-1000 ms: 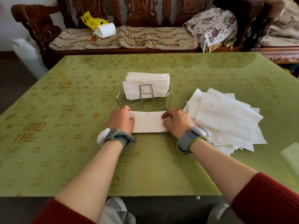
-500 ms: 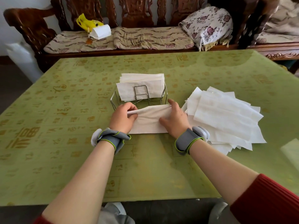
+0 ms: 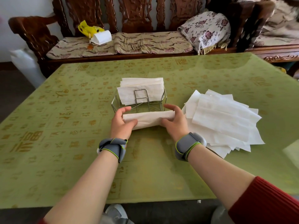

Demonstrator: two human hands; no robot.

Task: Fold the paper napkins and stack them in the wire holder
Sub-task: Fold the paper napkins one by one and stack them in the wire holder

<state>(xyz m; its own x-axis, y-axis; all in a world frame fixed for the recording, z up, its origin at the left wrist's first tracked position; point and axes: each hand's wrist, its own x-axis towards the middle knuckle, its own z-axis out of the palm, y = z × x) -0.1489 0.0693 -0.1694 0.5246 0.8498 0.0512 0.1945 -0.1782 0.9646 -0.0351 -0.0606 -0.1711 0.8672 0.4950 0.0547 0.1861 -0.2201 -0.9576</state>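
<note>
**One folded napkin held at the holder, a full pile left to fold**

Low in the frame, two bare forearms reached up across the green bench (image 3: 64, 159), each wrist wearing one grey band (image 3: 113, 147). Just below centre, the left hand (image 3: 120, 125) and the right hand (image 3: 175, 125) each gripped one end of a single folded napkin (image 3: 148, 119). Thumbs were in front and fingers curled over its top edge, holding it as a long strip just in front of the wire holder (image 3: 140, 102). Whether its lower edge touched the bench could not be told.

At centre, the one holder already carried a stack of folded napkins (image 3: 140, 88) standing on edge, with several layers packed too tightly to count. Right of centre lay one loose pile of unfolded napkins (image 3: 221, 120), fanned flat on the bench. It held at least half a dozen sheets, the exact number hidden by overlap.

The job looked partly done: this napkin seemed folded and ready to go in, and the whole pile remained. Across the top of the frame stood one carved wooden settee (image 3: 137, 16).
</note>
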